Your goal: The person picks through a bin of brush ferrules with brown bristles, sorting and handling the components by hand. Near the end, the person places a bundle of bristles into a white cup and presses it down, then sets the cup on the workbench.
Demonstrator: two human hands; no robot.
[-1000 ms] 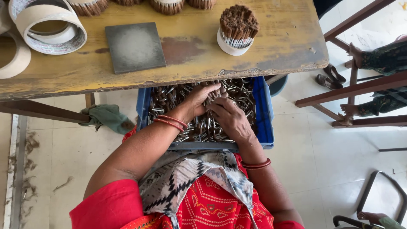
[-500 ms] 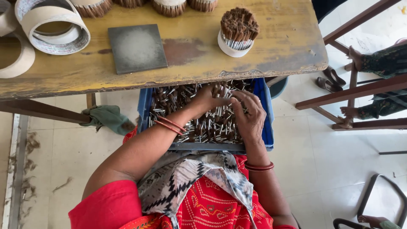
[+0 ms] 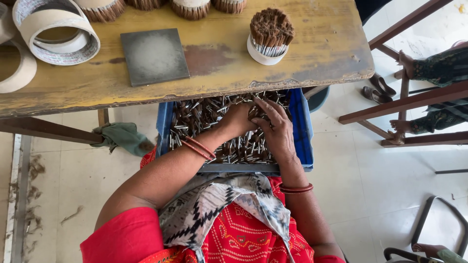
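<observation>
- The left hand [image 3: 237, 119] digs into the small metal-tipped sticks [image 3: 195, 114] in the blue crate [image 3: 305, 131], apparently closed on some.
- The right hand [image 3: 274, 127] lies beside it, fingers spread flat.
- The crate sits under the yellow table [image 3: 312, 53].

Both hands, left hand [image 3: 239, 119] and right hand [image 3: 274, 127], lay in the blue crate [image 3: 303, 131] of metal pieces [image 3: 195, 114], below the yellow surface [image 3: 214, 63].
</observation>
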